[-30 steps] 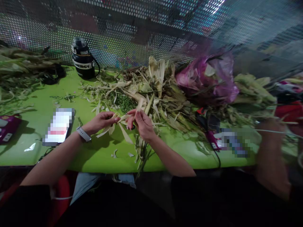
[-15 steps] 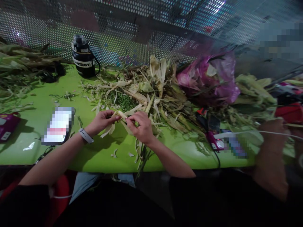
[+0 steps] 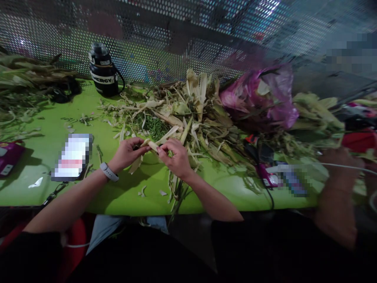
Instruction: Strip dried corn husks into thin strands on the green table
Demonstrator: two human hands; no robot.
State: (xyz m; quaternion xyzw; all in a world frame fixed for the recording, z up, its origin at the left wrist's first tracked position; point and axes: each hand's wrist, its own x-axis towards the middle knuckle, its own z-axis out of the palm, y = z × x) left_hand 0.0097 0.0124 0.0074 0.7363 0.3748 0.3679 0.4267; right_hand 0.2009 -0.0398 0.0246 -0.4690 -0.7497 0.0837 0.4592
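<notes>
A pale, twisted strip of corn husk (image 3: 152, 146) is stretched between my two hands, above the green table (image 3: 118, 196). My left hand (image 3: 129, 151) pinches its left end, with loose husk ends hanging below the fingers. The fingers of my right hand (image 3: 175, 158) are closed on its right end. Just behind the hands lies a heap of dry husks and stalks (image 3: 176, 112), with some green strands (image 3: 156, 126) in it. A few small scraps (image 3: 143, 192) rest on the table nearer to me.
A black bottle (image 3: 103, 74) stands at the back left. A lit phone (image 3: 73, 157) lies left of my hands. Farther right are a pink plastic bag (image 3: 265, 98), another phone (image 3: 294, 181), a cable and another person's arm (image 3: 338, 196). Behind runs a perforated metal panel (image 3: 153, 23).
My left hand has turned slightly and its wrist has shifted a little right. The husk strip between my hands looks more tightly twisted, and its loose ends have moved.
</notes>
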